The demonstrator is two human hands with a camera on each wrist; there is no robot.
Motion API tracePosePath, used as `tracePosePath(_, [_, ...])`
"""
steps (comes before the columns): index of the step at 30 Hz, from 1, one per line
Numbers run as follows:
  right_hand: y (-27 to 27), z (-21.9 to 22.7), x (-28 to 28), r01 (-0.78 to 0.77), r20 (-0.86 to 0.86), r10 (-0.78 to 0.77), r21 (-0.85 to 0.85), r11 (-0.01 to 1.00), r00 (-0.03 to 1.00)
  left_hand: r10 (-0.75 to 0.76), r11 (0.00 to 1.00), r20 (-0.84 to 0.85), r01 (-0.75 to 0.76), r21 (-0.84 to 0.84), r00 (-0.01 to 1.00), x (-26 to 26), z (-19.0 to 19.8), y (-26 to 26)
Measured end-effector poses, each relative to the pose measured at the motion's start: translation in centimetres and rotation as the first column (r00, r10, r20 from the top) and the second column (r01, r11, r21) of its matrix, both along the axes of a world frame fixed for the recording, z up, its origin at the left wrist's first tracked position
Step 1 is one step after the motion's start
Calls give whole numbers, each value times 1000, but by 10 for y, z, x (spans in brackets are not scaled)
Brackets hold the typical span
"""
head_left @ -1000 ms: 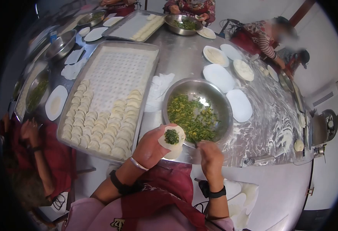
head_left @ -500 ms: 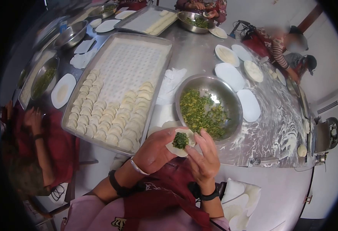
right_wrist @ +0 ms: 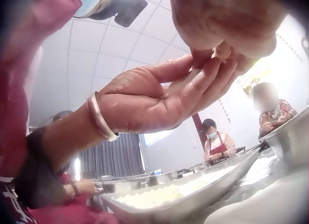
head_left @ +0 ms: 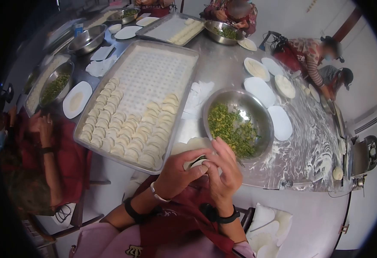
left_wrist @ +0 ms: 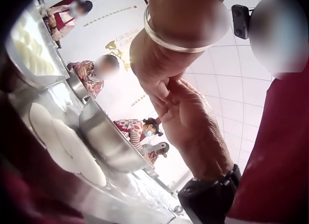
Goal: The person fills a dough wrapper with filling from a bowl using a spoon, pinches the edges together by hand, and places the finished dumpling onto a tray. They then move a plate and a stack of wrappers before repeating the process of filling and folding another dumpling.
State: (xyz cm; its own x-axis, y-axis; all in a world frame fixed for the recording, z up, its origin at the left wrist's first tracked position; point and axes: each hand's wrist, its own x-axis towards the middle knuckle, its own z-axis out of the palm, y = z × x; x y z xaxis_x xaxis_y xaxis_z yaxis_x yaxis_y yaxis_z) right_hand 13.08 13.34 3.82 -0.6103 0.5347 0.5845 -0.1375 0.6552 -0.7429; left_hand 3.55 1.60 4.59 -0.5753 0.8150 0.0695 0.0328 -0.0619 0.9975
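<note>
Both hands meet over the table's near edge, fingertips together. My left hand (head_left: 177, 172) and my right hand (head_left: 225, 174) pinch a folded dough wrapper (head_left: 200, 163) between them, with a little dark green filling showing at its top. Fingers hide most of the wrapper. In the left wrist view the left hand (left_wrist: 161, 72) touches the right hand (left_wrist: 193, 122); the right wrist view shows the left hand (right_wrist: 149, 93) under the right hand (right_wrist: 227, 21). Just beyond them stands a steel bowl (head_left: 266, 148) of chopped green and yellow filling (head_left: 231, 129).
Left of the bowl lies a large tray (head_left: 193, 64) with rows of dumplings (head_left: 132, 137). White plates (head_left: 279, 123) sit right of the bowl, near floured steel (head_left: 309, 150). Flat wrappers (head_left: 193, 145) lie behind the hands. Other people stand around the table.
The right hand has come from the bowl's near edge to the left hand. The wrapper, open and flat around its filling before, is now folded up between the fingers.
</note>
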Motion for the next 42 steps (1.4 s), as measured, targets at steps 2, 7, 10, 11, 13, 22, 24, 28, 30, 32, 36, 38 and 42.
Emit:
tracePosePath(2, [-4, 3, -2, 9, 19, -8, -87, 996, 1000, 7, 1000, 44, -6, -13, 999, 1, 5, -2])
tracePosePath(7, [-2, -5, -9, -70, 18, 76, -227, 971, 997, 29, 1000, 174, -30, 1, 984, 0, 7, -5])
tracePosePath(10, [-14, 2, -13, -14, 12, 22, -486, 874, 1000, 132, 987, -100, -121, 105, 986, -8, -7, -2])
tracePosePath(11, [-15, 2, -13, 8, 8, -5, -481, 877, 1000, 187, 974, -230, -150, 169, 955, -11, -12, 0])
tracePosePath(13, [-20, -2, -8, 54, 7, -58, -478, 877, 998, 184, 948, 111, -206, 242, 977, -4, -11, 0])
tracePosePath(22, [-27, -21, -8, 42, -24, -68, -574, 817, 997, 255, 916, 331, -337, 218, 908, 13, -14, 1])
tracePosePath(24, [-28, -17, -7, 59, -9, -75, -528, 847, 997, 236, 925, 322, -313, 214, 917, 13, -16, 0])
tracePosePath(28, [-31, -13, -6, 95, -5, -107, -411, 907, 994, 213, 951, 255, -260, 168, 943, 12, -19, -2])
tracePosePath(30, [-32, -14, -6, 94, -32, -117, -401, 911, 993, 209, 952, 234, -252, 174, 950, 14, -22, -2])
tracePosePath(32, [-32, -17, -5, 78, -74, -120, -417, 906, 990, 199, 946, 239, -251, 207, 950, 15, -26, -1])
tracePosePath(36, [-26, -16, -2, 33, -105, -76, -368, 929, 992, 185, 956, 235, -230, 183, 954, 18, -24, -3])
tracePosePath(38, [-23, -15, 1, 27, -91, -60, -331, 943, 994, 174, 961, 223, -215, 174, 959, 17, -23, -3])
tracePosePath(42, [-12, -17, 7, 22, 44, -12, -224, 974, 999, 147, 963, 299, -206, 176, 943, 15, -18, -3])
